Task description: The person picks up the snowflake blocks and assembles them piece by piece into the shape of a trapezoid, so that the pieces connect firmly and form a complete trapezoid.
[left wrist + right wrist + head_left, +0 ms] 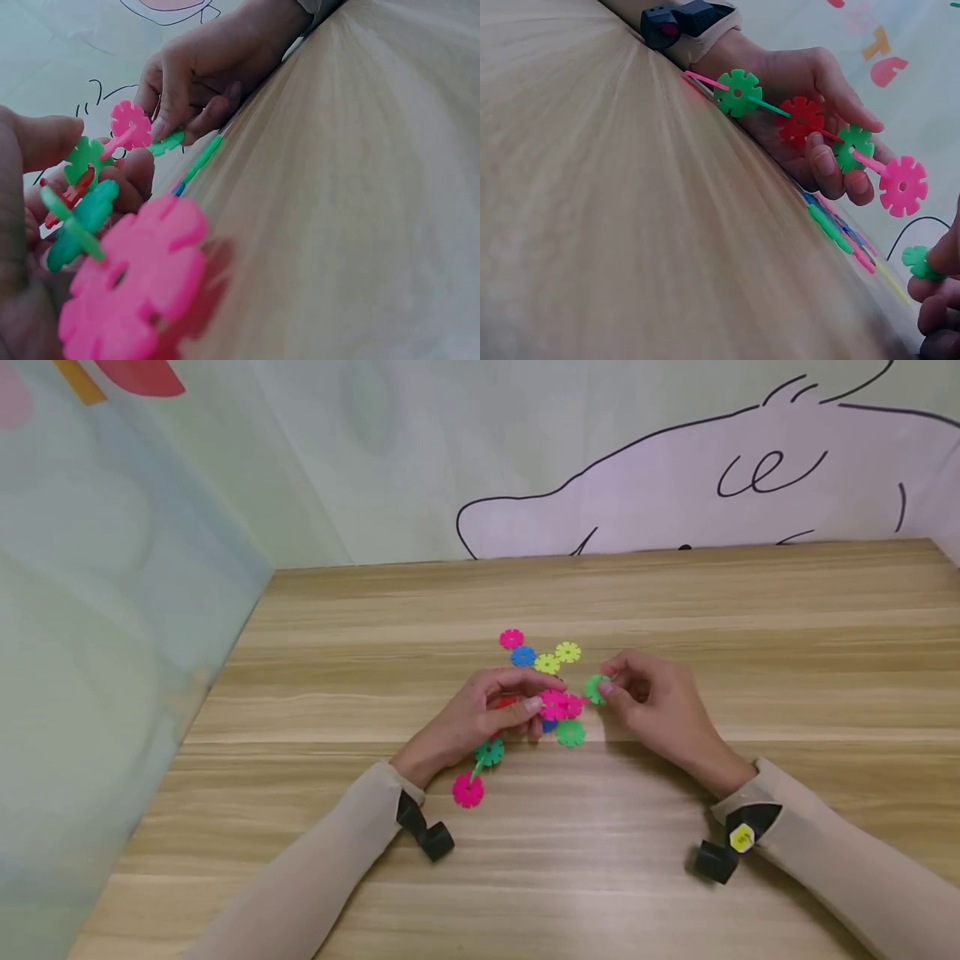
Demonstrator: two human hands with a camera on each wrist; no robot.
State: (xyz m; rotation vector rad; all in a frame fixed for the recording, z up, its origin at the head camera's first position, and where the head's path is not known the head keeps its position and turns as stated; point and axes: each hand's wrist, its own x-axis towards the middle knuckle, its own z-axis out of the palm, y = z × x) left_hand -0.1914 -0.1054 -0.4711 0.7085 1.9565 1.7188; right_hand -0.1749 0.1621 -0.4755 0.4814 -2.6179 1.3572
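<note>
A chain of slotted plastic flower discs hangs from my left hand (483,710). In the right wrist view its finger and thumb pinch a green disc (853,150) near the chain's far end. A pink disc (903,187) slots in beyond it, and a red disc (801,121) follows on the other side. The near end finishes with a pink disc (468,790) by the left wrist. Just to the right, my right hand (663,697) pinches a single green disc (595,689) between thumb and fingers, close to the pink end of the chain.
Loose discs lie on the wooden table (360,635) behind and under the hands: a pink disc (512,638), a blue disc (523,656), two yellow discs (567,652) and a green disc (570,732). A wall with drawings (390,460) borders the table's back.
</note>
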